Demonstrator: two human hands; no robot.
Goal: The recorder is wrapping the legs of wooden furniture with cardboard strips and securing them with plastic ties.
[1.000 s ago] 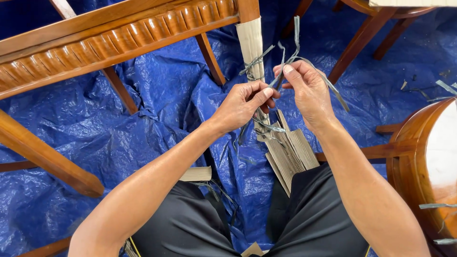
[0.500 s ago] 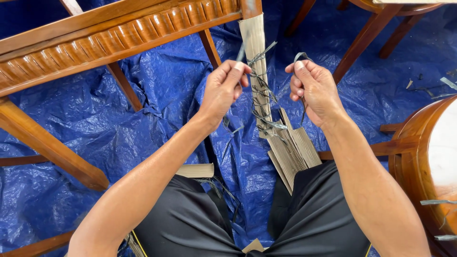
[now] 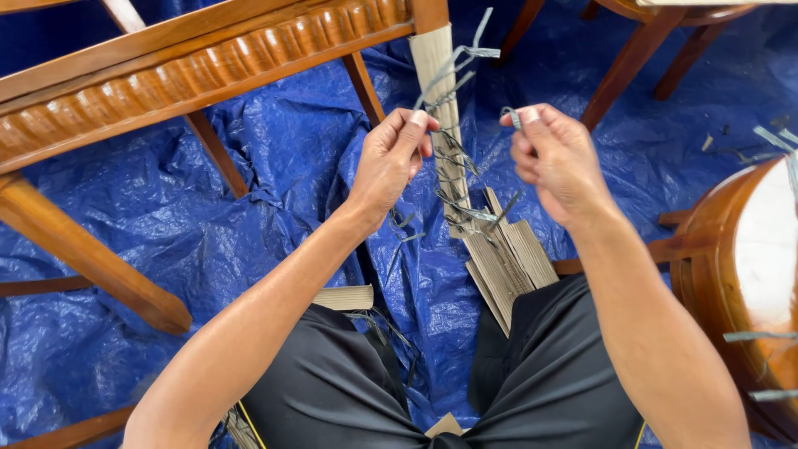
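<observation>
Left hand: our left hand [image 3: 389,160] is closed in a pinch on one end of a grey plastic strap [image 3: 453,71], thumb and forefinger tight on it, just left of the wrapped leg.
Right hand: our right hand [image 3: 555,158] is curled shut, its fingertips [image 3: 525,116] pinching the other strap end, just right of the leg.
Strap: it rises from our left grip to a frayed tip in front of the leg's top; more windings cross the leg between our hands.
Wrapped leg: the furniture leg [image 3: 440,91] stands in corrugated cardboard [image 3: 507,262], which flares loose near our lap.
Surroundings: a blue tarp [image 3: 274,166] covers the floor; a carved wooden rail [image 3: 199,71] runs upper left.
</observation>
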